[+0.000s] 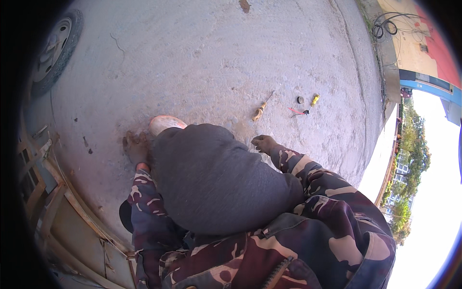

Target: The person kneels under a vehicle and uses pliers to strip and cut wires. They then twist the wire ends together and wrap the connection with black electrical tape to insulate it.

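Head view: the tan-handled, thin metal screwdriver (260, 112) lies ahead of the nearer, empty, relaxed right hand (263, 143); it points away, slightly rightward.

Left hand (137, 145) lowered; right hand (263, 143) well apart, loosely curled.

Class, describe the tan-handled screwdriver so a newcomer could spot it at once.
On the grey ground, find the right hand. Just beyond it lies the screwdriver, shaft pointing away. Unlike the smaller yellow object further right, it has a tan handle and long thin shaft.
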The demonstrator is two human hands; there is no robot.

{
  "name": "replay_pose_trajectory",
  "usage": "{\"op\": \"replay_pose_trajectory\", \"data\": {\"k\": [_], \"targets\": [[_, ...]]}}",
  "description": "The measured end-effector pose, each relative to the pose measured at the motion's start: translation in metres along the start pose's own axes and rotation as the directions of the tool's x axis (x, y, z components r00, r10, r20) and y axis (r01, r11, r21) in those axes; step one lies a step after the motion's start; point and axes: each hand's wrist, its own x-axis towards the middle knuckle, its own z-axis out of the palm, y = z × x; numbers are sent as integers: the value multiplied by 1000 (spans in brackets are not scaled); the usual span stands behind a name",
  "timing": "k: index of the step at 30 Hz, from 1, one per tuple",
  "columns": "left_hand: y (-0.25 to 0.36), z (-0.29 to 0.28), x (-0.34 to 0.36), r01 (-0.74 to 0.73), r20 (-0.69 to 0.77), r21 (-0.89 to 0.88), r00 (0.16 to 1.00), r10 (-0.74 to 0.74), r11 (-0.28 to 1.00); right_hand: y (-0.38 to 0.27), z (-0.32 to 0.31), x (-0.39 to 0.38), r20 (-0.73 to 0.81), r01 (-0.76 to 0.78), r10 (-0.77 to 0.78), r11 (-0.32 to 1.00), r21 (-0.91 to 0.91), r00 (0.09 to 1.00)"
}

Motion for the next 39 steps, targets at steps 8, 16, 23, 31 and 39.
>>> {"op": "replay_pose_trajectory", "data": {"k": [8,16,23,31,39], "targets": [[-14,14,-21,-48,25,259,999,43,965,14,-72,33,-223,81,-97,994,-77,970],[-31,21,-25,-125,-81,285,985,154,950,74,-197,118,-520,-61,-5,992,-109,854],[-26,28,-27,-151,-142,344,967,211,927,114,-323,156,-695,-342,243,940,-4,676],[-38,17,-16,-193,-61,215,976,210,957,130,-382,218,-688,-121,257,963,240,679],[-42,15,-5,-174,-33,320,980,195,931,75,-353,244,-726,-107,14,991,-82,687]]}}
